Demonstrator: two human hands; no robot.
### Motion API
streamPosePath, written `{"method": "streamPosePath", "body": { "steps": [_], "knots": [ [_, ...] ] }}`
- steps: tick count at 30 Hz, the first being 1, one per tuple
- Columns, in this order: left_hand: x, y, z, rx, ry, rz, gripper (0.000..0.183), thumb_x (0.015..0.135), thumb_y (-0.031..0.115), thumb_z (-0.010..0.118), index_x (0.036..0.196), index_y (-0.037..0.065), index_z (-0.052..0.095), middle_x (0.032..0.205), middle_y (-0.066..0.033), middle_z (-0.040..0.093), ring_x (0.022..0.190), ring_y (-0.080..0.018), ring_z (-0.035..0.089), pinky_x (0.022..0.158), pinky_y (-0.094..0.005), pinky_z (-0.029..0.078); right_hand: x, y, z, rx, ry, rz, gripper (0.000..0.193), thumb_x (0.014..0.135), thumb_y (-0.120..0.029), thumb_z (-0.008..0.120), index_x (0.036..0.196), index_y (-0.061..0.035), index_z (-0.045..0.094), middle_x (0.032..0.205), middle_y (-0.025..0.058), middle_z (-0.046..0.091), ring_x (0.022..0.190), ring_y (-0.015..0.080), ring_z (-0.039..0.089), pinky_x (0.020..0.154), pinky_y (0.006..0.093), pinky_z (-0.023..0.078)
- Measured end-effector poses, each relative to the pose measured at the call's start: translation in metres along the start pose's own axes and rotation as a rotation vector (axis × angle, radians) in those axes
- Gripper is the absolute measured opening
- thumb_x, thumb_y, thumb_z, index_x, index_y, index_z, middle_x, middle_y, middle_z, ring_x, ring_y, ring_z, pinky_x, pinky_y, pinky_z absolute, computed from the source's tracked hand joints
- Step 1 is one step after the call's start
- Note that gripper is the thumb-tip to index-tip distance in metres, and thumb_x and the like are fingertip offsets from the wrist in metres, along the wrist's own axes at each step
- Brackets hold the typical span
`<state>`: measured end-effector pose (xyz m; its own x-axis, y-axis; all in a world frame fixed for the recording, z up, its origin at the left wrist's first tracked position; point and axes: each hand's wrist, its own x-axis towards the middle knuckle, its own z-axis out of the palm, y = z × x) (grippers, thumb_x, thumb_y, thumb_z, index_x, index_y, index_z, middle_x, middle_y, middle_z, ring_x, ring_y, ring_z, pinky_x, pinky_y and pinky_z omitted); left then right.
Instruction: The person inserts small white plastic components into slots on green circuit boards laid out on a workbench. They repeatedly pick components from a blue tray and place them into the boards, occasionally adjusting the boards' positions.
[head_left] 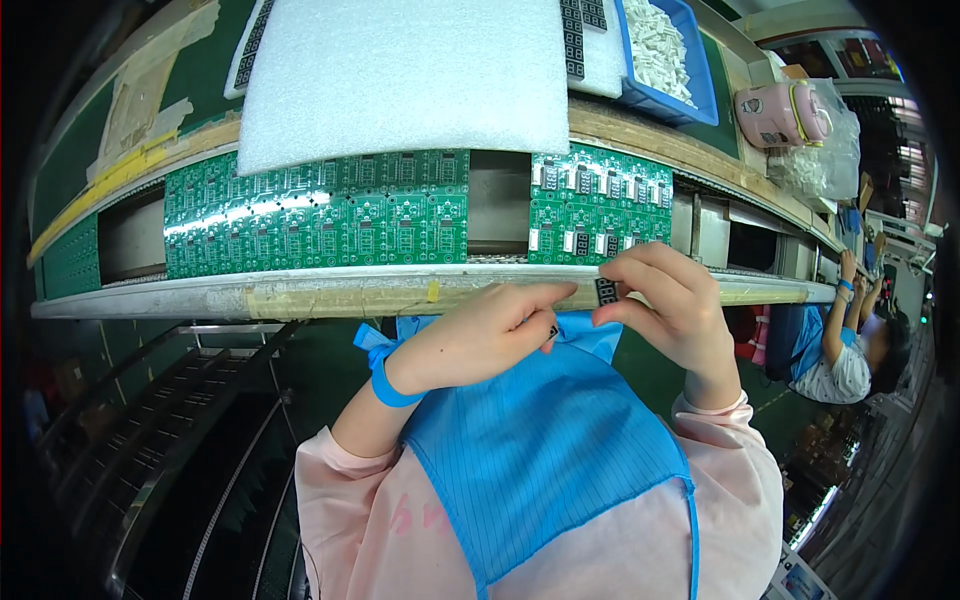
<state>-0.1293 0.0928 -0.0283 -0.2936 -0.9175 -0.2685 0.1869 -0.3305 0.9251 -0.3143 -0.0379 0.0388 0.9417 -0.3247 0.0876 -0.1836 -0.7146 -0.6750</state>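
Observation:
My right hand [665, 305] pinches a black seven-segment display [606, 291] between thumb and fingers, just in front of the conveyor's near rail. Close to its left is my left hand [485, 335], index finger stretched toward that display and the other fingers curled. A small dark piece [553, 331] shows at those curled fingertips; it looks like another display, mostly hidden. Beyond my hands lies a green circuit board panel [655, 222] with several black displays and white connectors seated on it. A larger green panel [320, 215], left of it, carries no displays that I can see.
A white foam sheet [400, 85] overhangs the larger panel's far edge. More displays [573, 45] lie on foam behind it. A blue bin [708, 85] holds white connectors; a pink container [770, 115] stands to its right. Another person [845, 350] works at far right. The metal rail [350, 297] runs across.

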Motion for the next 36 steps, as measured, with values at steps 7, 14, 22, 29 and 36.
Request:
{"method": "streamPosePath", "body": {
  "steps": [7, 14, 22, 29, 36],
  "knots": [
    [0.006, -0.016, 0.003, -0.429, 0.033, 0.102, 0.026, 0.105, 0.02, 0.053, 0.115, 0.001, 0.067, 0.076, 0.0013, 0.059, 0.065, -0.0021, 0.05, 0.054, -0.02, 0.039, -0.002, 0.013, 0.011, 0.1, 0.037, -0.142, 0.033, 0.076, 0.005, 0.072, 0.108, -0.0032, 0.073, 0.104, 0.0125, 0.068, 0.088, 0.0243, 0.067, 0.072, 0.0327, 0.053],
    [0.011, -0.018, 0.016, -0.274, 0.252, 0.243, 0.018, 0.1, 0.014, 0.064, 0.11, 0.0, 0.069, 0.08, 0.0011, 0.063, 0.064, -0.0026, 0.051, 0.053, -0.0208, 0.04, -0.01, 0.003, 0.023, 0.354, 0.175, -0.029, 0.036, 0.077, 0.01, 0.07, 0.11, -0.0023, 0.075, 0.12, 0.0166, 0.065, 0.095, 0.0246, 0.068, 0.076, 0.0338, 0.058],
    [0.011, -0.008, 0.003, 0.445, 0.567, 0.361, 0.016, 0.093, 0.013, 0.068, 0.105, 0.005, 0.071, 0.089, -0.0071, 0.07, 0.07, -0.0145, 0.066, 0.062, -0.0278, 0.051, -0.013, 0.022, 0.032, 0.187, 0.321, 0.127, 0.048, 0.076, 0.007, 0.076, 0.121, 0.0009, 0.061, 0.107, 0.0116, 0.069, 0.097, 0.0236, 0.07, 0.087, 0.0363, 0.055],
    [0.037, -0.009, -0.037, 1.239, 0.718, 0.31, 0.023, 0.085, 0.014, 0.069, 0.107, 0.014, 0.074, 0.079, -0.007, 0.063, 0.069, -0.0278, 0.067, 0.057, -0.0391, 0.053, -0.001, 0.05, 0.068, 0.019, 0.217, 0.106, 0.042, 0.075, 0.006, 0.076, 0.111, -0.0043, 0.056, 0.104, 0.0112, 0.064, 0.086, 0.0264, 0.06, 0.075, 0.0348, 0.051],
    [0.044, -0.028, -0.046, 1.311, 0.626, 0.421, 0.027, 0.079, 0.015, 0.073, 0.105, 0.017, 0.077, 0.074, -0.0042, 0.061, 0.065, -0.0237, 0.065, 0.056, -0.0367, 0.053, 0.008, 0.062, 0.075, -0.044, 0.229, -0.052, 0.046, 0.076, 0.009, 0.076, 0.106, -0.0028, 0.043, 0.104, 0.0154, 0.065, 0.09, 0.0309, 0.062, 0.072, 0.0382, 0.051]
  ]
}}
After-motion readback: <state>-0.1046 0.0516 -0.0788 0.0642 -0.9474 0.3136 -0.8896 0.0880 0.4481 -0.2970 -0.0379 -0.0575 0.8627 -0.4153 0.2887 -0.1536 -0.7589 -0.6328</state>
